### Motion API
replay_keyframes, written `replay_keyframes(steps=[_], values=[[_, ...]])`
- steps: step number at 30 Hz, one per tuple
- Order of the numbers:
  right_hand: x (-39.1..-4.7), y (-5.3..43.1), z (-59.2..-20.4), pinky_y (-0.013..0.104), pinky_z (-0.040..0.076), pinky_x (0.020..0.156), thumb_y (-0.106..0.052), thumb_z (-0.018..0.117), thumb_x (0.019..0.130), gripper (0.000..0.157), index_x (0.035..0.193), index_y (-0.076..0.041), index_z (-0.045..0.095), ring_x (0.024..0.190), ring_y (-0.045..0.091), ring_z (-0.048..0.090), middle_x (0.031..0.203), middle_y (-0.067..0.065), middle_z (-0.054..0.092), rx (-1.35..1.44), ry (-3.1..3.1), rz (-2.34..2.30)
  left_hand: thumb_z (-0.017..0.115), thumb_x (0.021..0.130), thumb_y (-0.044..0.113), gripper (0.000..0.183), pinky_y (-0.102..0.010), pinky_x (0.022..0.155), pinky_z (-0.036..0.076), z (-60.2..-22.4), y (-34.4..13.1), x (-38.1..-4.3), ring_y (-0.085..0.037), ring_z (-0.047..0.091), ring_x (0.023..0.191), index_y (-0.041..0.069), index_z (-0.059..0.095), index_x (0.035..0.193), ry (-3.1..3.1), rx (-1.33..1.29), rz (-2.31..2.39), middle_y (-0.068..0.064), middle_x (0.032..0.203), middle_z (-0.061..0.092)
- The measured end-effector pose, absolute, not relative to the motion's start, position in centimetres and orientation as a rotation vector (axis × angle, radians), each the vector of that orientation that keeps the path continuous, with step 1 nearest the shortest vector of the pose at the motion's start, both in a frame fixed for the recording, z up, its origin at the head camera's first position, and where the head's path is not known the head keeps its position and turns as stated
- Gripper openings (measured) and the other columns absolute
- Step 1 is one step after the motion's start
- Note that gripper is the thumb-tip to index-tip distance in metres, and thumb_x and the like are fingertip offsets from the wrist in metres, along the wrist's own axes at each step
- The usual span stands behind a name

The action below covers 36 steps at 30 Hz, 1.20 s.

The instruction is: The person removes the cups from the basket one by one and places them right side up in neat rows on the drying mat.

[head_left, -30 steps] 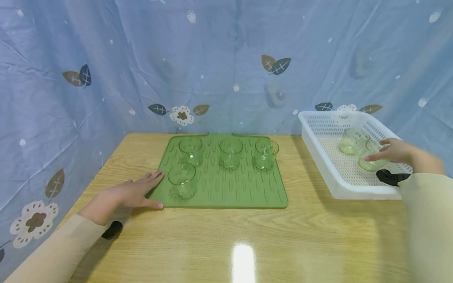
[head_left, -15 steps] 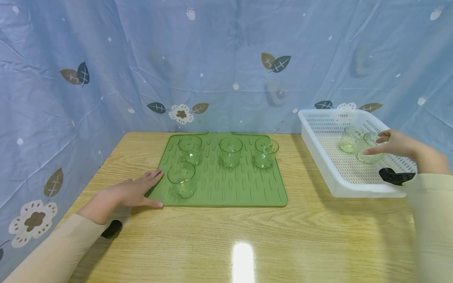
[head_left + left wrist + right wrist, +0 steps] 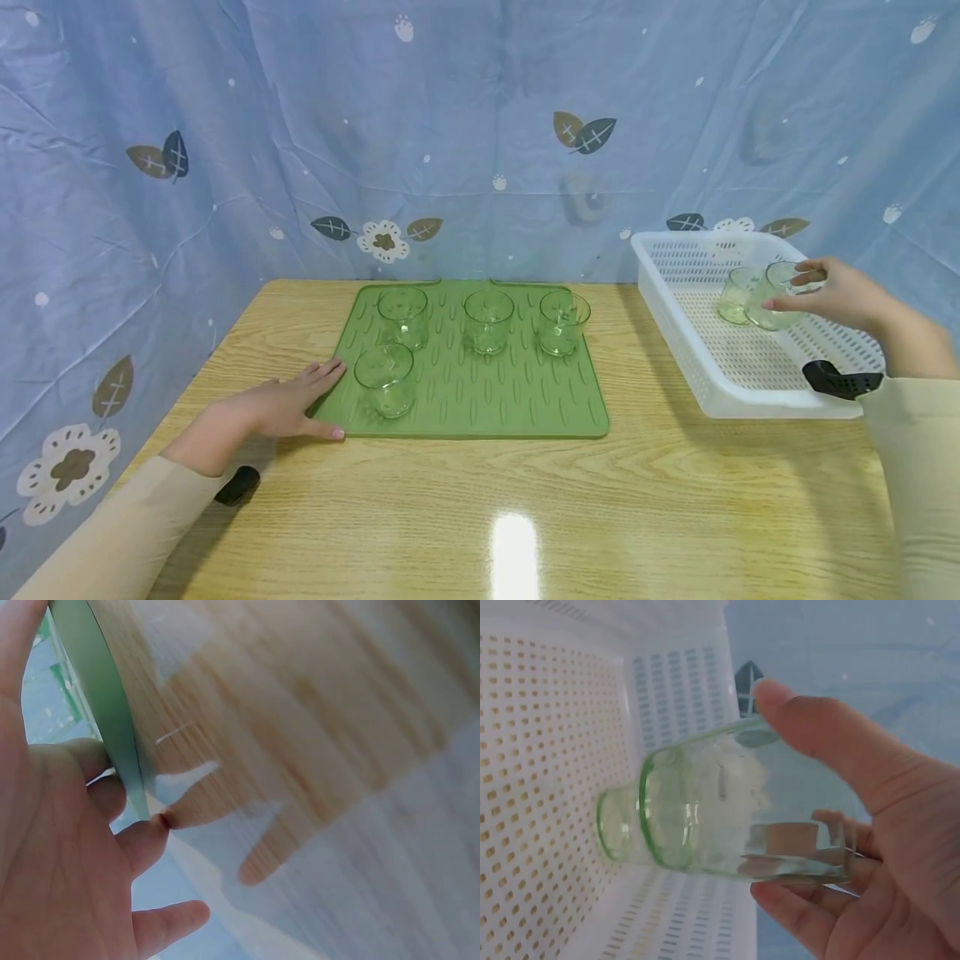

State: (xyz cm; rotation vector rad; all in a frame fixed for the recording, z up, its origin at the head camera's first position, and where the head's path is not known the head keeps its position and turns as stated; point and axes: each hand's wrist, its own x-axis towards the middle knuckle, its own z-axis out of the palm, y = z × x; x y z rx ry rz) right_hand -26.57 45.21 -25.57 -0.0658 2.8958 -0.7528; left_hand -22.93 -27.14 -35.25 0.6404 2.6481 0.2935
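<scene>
My right hand grips a clear greenish drinking glass, thumb on one side and fingers on the other, near its rim. It is raised inside the white basket, its base above the perforated floor. Behind it a second glass stands in the basket, partly hidden. My left hand spreads its fingers along the left edge of the green drying mat, fingertips at the edge. Just right of these fingers stands a glass on the mat, at the front left.
Three more glasses line the back of the mat: a left one, a middle one and a right one. All sit on a wooden table. A blue patterned curtain hangs behind and to the sides.
My right hand has closed round the glass in the basket and lifted it upward and slightly left from the floor. My left hand has stayed at the mat's edge.
</scene>
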Motion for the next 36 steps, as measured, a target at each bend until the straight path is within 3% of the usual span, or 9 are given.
replay_keyframes(steps=[13,19,21,24,27,30,36], values=[[-26.0,41.4,-24.1,0.073,0.033,0.099,-0.039,0.065,0.102,0.096,0.16,0.01,0.006,0.134,0.061,0.032,0.149,0.042,0.028,-0.107,2.959,-0.948,0.069,0.09,0.064,0.114,-0.084,0.103,0.01,-35.2,-27.2,-23.0,-0.057,0.007,0.148,-0.004,0.012,0.162,2.623,0.621,0.333,-0.031,0.166,0.006],[-25.8,39.7,-23.7,0.059,0.038,0.094,-0.036,0.066,0.102,0.089,0.162,0.003,0.013,0.131,0.054,0.038,0.148,0.036,0.034,-0.161,3.011,-1.002,0.069,0.09,0.064,0.114,-0.084,0.103,0.013,-35.2,-27.2,-23.0,-0.057,0.008,0.148,-0.005,0.013,0.162,2.633,0.629,0.326,-0.032,0.165,0.007],[-25.8,39.2,-23.5,0.049,0.041,0.093,-0.035,0.067,0.101,0.088,0.163,0.001,0.015,0.132,0.052,0.039,0.149,0.035,0.035,-0.166,3.018,-1.027,0.069,0.09,0.064,0.114,-0.084,0.103,0.013,-35.1,-27.3,-23.0,-0.057,0.008,0.148,-0.005,0.013,0.162,2.636,0.632,0.326,-0.032,0.165,0.008],[-25.7,38.5,-23.4,0.028,0.044,0.089,-0.034,0.068,0.101,0.087,0.163,-0.003,0.017,0.129,0.034,0.045,0.149,0.029,0.036,-0.165,3.019,-1.093,0.069,0.09,0.064,0.114,-0.084,0.103,0.012,-35.1,-27.2,-23.0,-0.057,0.008,0.148,-0.005,0.013,0.162,2.632,0.626,0.334,-0.032,0.165,0.007],[-25.5,37.6,-23.4,0.011,0.04,0.076,-0.031,0.07,0.1,0.084,0.162,-0.005,0.021,0.116,0.01,0.048,0.146,0.022,0.041,-0.187,3.02,-1.165,0.069,0.09,0.063,0.115,-0.084,0.104,0.012,-35.1,-27.2,-23.0,-0.057,0.007,0.148,-0.004,0.012,0.162,2.627,0.62,0.337,-0.031,0.166,0.006],[-25.4,36.6,-23.4,0.009,0.041,0.076,-0.027,0.072,0.099,0.081,0.162,-0.008,0.025,0.107,-0.001,0.047,0.14,0.015,0.044,-0.232,3.014,-1.217,0.069,0.089,0.063,0.115,-0.084,0.103,0.012,-35.1,-27.2,-23.0,-0.057,0.007,0.148,-0.004,0.011,0.162,2.626,0.621,0.334,-0.031,0.166,0.006],[-25.1,34.5,-23.5,0.01,0.044,0.077,-0.025,0.076,0.096,0.079,0.159,-0.012,0.031,0.107,-0.003,0.05,0.136,0.008,0.047,-0.294,3.011,-1.259,0.069,0.089,0.064,0.115,-0.083,0.105,0.01,-35.0,-27.2,-23.0,-0.057,0.007,0.148,-0.004,0.011,0.162,2.624,0.621,0.327,-0.03,0.166,0.004]])
